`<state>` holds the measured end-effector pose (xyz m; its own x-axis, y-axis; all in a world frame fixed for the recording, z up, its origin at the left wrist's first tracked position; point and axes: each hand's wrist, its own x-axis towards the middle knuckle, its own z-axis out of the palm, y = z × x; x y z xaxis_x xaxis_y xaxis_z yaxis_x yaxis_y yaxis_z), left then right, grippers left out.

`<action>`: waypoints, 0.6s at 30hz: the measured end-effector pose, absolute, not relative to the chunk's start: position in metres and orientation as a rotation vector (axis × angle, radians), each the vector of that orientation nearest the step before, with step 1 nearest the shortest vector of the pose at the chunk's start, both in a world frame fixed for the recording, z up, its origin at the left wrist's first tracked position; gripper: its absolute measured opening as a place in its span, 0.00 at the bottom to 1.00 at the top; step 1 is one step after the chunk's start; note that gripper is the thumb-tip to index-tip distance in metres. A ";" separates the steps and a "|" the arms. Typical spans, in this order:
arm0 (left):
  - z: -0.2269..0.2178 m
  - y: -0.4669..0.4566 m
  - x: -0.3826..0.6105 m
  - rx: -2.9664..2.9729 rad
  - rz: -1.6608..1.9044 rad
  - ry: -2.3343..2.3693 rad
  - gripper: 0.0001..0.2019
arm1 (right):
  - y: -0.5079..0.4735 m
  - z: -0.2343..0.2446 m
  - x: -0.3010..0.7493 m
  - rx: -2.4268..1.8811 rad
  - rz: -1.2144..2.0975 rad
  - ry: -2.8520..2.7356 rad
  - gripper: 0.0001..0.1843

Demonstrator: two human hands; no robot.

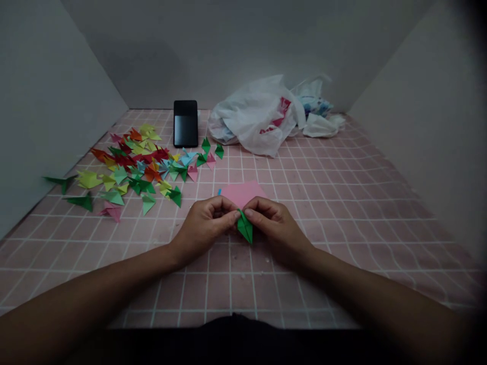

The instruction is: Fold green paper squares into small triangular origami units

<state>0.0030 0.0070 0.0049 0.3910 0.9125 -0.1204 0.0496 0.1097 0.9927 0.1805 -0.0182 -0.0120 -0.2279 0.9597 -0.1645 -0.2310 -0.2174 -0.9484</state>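
Head view: both hands meet over the middle of the pink checked cloth [342, 203]. The left hand [207, 223] and the right hand [272, 223] each pinch the green paper [245, 228] between thumb and forefinger. It is folded to a narrow point that aims down towards the person, and it sits between the two hands, just above the cloth. Just behind the fingers a pink sheet [241, 192] lies flat, with a sliver of blue at its left corner. To the left is a pile [140, 162] of folded pieces in green, yellow, red, pink and blue. A black phone [185, 123] leans at the back wall, screen dark. Beside it lies a crumpled white bag [254, 116]; its red print is too creased to read.
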 end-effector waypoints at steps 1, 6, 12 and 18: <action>0.005 0.007 0.003 1.298 0.813 0.983 0.07 | -0.018 -0.012 0.181 -1.058 1.601 -1.083 0.12; 0.005 0.005 0.004 1.265 0.803 1.002 0.08 | -0.017 -0.010 0.182 -1.083 1.518 -1.208 0.11; 0.005 0.005 0.003 1.281 0.793 1.004 0.08 | -0.016 -0.010 0.182 -1.126 1.350 -1.404 0.11; 0.008 0.005 0.003 1.403 0.794 0.996 0.09 | -0.016 -0.011 0.181 -1.181 1.144 -1.570 0.12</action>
<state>0.0027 0.0046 0.0076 0.4043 0.9102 -0.0894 0.1161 0.0458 0.9922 0.1809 -0.0163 -0.0113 -0.2020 0.9746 0.0965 0.2069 0.1388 -0.9685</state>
